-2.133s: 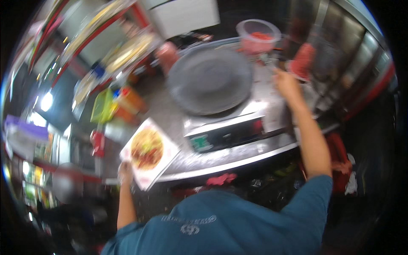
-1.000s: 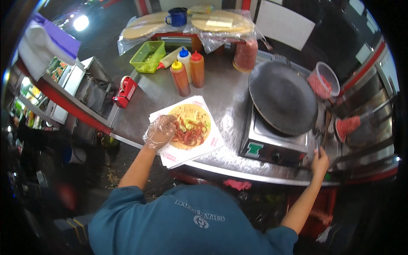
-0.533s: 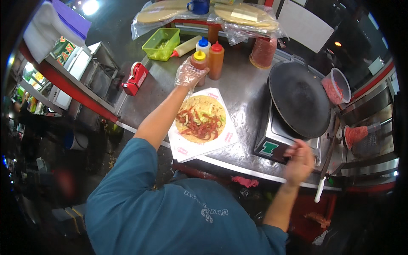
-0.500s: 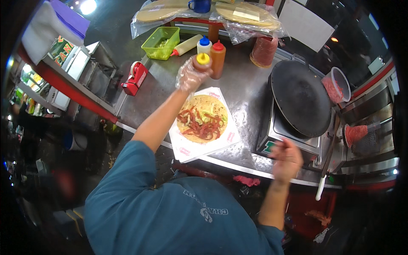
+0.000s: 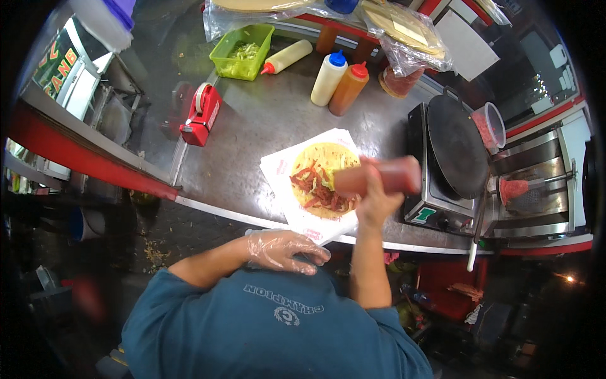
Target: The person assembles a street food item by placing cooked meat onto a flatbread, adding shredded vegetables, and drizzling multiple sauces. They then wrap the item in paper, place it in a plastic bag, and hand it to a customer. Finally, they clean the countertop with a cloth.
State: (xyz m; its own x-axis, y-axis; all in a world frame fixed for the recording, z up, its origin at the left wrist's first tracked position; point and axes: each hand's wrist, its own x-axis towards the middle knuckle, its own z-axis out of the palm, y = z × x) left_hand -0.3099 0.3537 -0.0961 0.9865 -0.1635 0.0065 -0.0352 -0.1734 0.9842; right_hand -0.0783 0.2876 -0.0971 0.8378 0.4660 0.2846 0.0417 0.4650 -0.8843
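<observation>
Presently gripping a red bottle [image 5: 404, 177] in the bare right hand [image 5: 380, 202], tipped almost level above a filled tortilla [image 5: 327, 153] on the surface [image 5: 243, 123], yellow cap end pointing left. Hands well apart: clamped on the bottle with the right, loosely curled near the front edge with the gloved left hand [image 5: 284, 247], with nothing seen in its grasp.

Likely to feel fairly light and soft-walled, easy to squeeze, with weight shifting toward the cap when tilted; perhaps slippery if smeared. Best held round the middle of the body, with even pressure. Unlikely to break, but apt to drip. By contrast, probably limp and easily torn at the tortilla, with meat strips [image 5: 310, 180] loose on top; better lifted by the paper [image 5: 276, 165] beneath.

Too blurred at the cap end to show the nozzle or any sauce leaving it. Hidden partly, at the tortilla's right side, by bottle and hand. Impossible to tell whether touching paper with the left fingertips. Cut off along the top, at a blue vessel [image 5: 341, 6].
</observation>
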